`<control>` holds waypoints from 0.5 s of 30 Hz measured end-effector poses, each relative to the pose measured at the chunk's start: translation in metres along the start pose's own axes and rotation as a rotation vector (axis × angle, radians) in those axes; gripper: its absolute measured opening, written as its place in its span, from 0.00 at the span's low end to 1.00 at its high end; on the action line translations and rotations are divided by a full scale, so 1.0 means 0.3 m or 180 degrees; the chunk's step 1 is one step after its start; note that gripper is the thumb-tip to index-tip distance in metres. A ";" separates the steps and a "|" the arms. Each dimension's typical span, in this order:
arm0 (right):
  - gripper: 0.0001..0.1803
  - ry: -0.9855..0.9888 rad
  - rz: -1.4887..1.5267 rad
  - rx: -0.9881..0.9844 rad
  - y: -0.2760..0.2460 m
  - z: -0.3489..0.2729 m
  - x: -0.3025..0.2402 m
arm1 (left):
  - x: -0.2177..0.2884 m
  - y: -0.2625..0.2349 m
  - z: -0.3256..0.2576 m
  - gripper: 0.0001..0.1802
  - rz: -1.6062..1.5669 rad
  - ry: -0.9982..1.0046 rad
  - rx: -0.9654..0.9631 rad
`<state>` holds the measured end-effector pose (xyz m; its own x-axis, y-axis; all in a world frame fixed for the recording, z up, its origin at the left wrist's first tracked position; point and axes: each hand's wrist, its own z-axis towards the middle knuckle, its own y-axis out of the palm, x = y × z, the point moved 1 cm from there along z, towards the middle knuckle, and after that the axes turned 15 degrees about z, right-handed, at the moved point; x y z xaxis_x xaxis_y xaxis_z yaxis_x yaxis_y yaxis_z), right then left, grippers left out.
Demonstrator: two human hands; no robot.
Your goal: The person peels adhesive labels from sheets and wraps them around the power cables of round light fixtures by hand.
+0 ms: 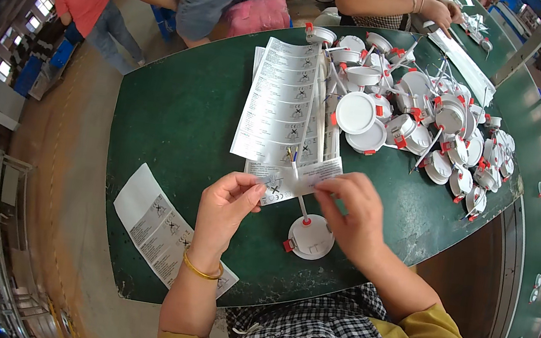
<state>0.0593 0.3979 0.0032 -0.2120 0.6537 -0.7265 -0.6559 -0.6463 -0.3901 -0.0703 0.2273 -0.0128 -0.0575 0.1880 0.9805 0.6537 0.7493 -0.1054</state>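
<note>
Two hands of ours hold one folded paper leaflet [293,177] above the green desk [175,115]: our left hand [228,204] pinches its left end, our right hand [355,214] grips its right end. Just below the leaflet lies a round white downlight [311,237] with red clips, its wire rising behind the paper. Beyond the leaflet sits a stack of printed sheets [282,102], and right of that stack a heap of white downlights [420,120].

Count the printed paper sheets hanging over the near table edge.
1: a printed instruction sheet overhangs the green table edge, left of the left hand. Others lie fully on the table; none seem hidden.
</note>
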 end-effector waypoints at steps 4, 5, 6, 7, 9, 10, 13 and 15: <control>0.10 0.0056 -0.0009 -0.0249 0.052 0.008 -0.022 | -0.004 -0.002 -0.004 0.09 -0.0113 -0.0084 -0.0048; 0.09 0.0115 -0.0043 -0.0275 0.060 0.011 -0.022 | -0.006 -0.004 -0.004 0.09 -0.0118 -0.0079 -0.0039; 0.09 0.0106 -0.0048 -0.0286 0.064 0.016 -0.025 | -0.008 -0.006 -0.002 0.09 -0.0172 -0.0110 -0.0048; 0.09 0.0222 -0.0014 -0.0255 0.067 0.022 -0.025 | -0.010 -0.008 0.000 0.10 -0.0227 -0.0141 -0.0055; 0.09 0.0323 0.0015 -0.0243 0.074 0.028 -0.029 | -0.004 -0.007 -0.002 0.10 -0.0262 -0.0155 -0.0074; 0.09 0.0638 0.0248 -0.0246 0.079 0.029 -0.029 | -0.003 -0.007 -0.002 0.10 -0.0283 -0.0174 -0.0100; 0.10 0.1242 0.0727 -0.0294 0.086 0.030 -0.031 | -0.013 -0.010 0.002 0.09 -0.0253 -0.0195 -0.0120; 0.11 0.1532 0.0971 -0.0343 0.088 0.023 -0.024 | -0.007 -0.011 0.001 0.09 -0.0255 -0.0184 -0.0091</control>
<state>0.0386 0.3787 0.0021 -0.0100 0.1951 -0.9807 -0.5341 -0.8302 -0.1597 -0.0727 0.2247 -0.0145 -0.1535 0.1651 0.9743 0.6665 0.7452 -0.0213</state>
